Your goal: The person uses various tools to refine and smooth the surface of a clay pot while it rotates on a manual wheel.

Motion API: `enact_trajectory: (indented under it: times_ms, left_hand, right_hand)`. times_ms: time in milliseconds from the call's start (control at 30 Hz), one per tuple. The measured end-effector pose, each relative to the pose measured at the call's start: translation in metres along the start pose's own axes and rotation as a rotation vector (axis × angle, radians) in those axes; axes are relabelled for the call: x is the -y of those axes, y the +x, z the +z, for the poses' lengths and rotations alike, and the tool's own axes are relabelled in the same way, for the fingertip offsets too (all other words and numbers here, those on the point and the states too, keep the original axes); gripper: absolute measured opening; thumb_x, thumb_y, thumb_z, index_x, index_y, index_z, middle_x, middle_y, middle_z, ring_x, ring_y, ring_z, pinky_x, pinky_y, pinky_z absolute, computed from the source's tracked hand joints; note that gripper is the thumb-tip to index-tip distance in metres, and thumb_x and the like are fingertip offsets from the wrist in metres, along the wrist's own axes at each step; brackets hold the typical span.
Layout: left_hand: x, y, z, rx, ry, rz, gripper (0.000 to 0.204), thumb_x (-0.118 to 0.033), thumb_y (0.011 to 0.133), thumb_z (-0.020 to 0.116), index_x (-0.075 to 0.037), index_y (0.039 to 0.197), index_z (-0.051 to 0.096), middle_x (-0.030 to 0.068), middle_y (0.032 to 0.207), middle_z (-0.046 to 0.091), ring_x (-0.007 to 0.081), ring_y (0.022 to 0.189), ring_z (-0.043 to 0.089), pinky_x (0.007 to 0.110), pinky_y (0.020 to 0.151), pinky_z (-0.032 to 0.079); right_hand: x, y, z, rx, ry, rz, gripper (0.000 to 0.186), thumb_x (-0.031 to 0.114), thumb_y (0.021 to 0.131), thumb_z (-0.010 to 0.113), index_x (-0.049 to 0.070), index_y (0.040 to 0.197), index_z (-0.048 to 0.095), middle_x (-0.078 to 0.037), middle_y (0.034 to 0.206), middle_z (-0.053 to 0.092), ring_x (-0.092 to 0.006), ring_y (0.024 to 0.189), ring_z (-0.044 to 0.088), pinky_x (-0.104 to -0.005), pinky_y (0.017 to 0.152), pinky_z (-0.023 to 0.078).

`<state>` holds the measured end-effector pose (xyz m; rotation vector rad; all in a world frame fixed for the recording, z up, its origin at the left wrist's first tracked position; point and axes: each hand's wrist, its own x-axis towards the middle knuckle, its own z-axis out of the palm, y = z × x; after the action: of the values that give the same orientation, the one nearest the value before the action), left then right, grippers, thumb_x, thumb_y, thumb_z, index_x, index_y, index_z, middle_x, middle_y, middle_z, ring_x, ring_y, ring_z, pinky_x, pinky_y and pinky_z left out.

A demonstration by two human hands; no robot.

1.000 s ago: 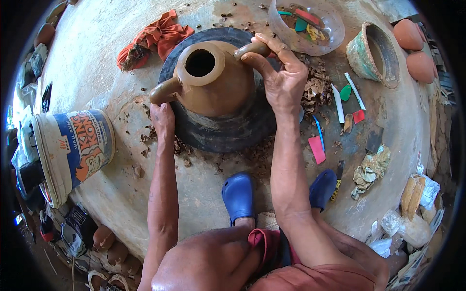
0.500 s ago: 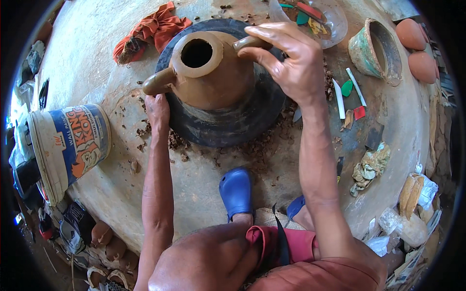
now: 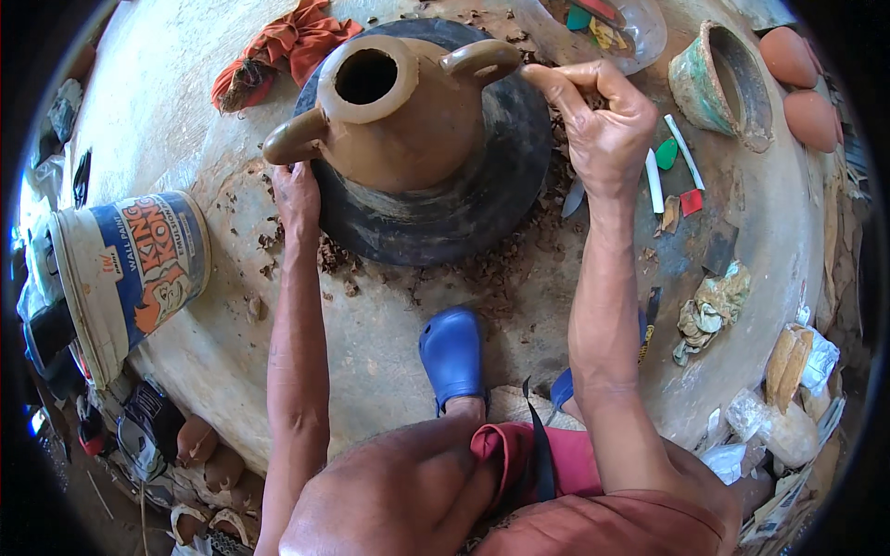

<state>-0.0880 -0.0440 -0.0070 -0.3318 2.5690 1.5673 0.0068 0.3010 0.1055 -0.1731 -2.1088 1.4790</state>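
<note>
A brown clay jar (image 3: 399,139) with an open round mouth stands upright on a dark round wheel (image 3: 408,236). It has a looped handle (image 3: 482,57) at the upper right and another handle (image 3: 287,139) at the left. My left hand (image 3: 295,193) reaches to the wheel's left edge below the left handle, its fingertips hidden. Just right of the right handle is my right hand (image 3: 603,130), with its thumb stretched toward that handle and the other fingers bent, nothing visible between them. Clay scraps (image 3: 343,269) lie round the wheel.
An orange cloth (image 3: 283,46) lies upper left, a paint bucket (image 3: 116,269) left. A plastic bowl (image 3: 640,32), worn pot (image 3: 705,83), red clay pots (image 3: 797,65), small coloured tools (image 3: 686,148) and crumpled cloth (image 3: 709,310) are on the right. My blue clogs (image 3: 450,357) are below.
My right hand has let go of the right handle and moved outward to the right. The jar and surroundings appear higher in the picture, while my left hand stays at the left handle's side.
</note>
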Motion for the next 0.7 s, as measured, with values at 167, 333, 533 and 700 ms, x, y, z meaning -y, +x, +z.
enact_trajectory:
  times_ms: [167,333,533,700]
  left_hand:
    - [0.014,0.013,-0.002,-0.032,0.084,-0.009,0.053,-0.038,0.107,0.059,0.001,0.143,0.064,0.0156,0.135,0.071,0.0262,0.123,0.065,0.042,0.106,0.048]
    - [0.017,0.011,0.001,-0.004,0.024,0.023,0.055,-0.040,0.108,0.059,0.001,0.144,0.063,0.0143,0.133,0.071,0.0244,0.122,0.065,0.041,0.105,0.049]
    - [0.022,0.014,0.005,-0.046,0.017,0.003,0.054,-0.041,0.108,0.060,0.001,0.143,0.064,0.0129,0.130,0.072,0.0239,0.120,0.065,0.040,0.105,0.049]
    - [0.041,0.025,-0.004,-0.033,-0.065,0.039,0.053,-0.042,0.106,0.063,0.003,0.133,0.067,0.0115,0.122,0.073,0.0205,0.111,0.066,0.039,0.099,0.051]
  right_hand:
    - [0.006,0.028,0.013,0.053,-0.274,-0.488,0.027,0.012,0.085,0.089,0.007,0.112,0.083,-0.011,0.107,0.082,-0.0224,0.099,0.078,-0.0345,0.086,0.061]
    - [-0.019,0.012,0.015,0.129,0.125,-0.011,0.031,0.009,0.087,0.088,0.005,0.118,0.083,-0.011,0.105,0.084,-0.0181,0.095,0.081,-0.0310,0.084,0.063]
    - [-0.008,0.009,0.022,0.008,-0.040,-0.229,0.031,0.007,0.089,0.087,0.001,0.119,0.081,-0.012,0.107,0.084,-0.0150,0.098,0.080,-0.0311,0.086,0.063]
    - [-0.015,0.004,0.036,0.135,0.334,0.119,0.027,0.002,0.096,0.080,-0.004,0.123,0.078,-0.010,0.109,0.082,-0.0149,0.100,0.077,-0.0288,0.097,0.061]
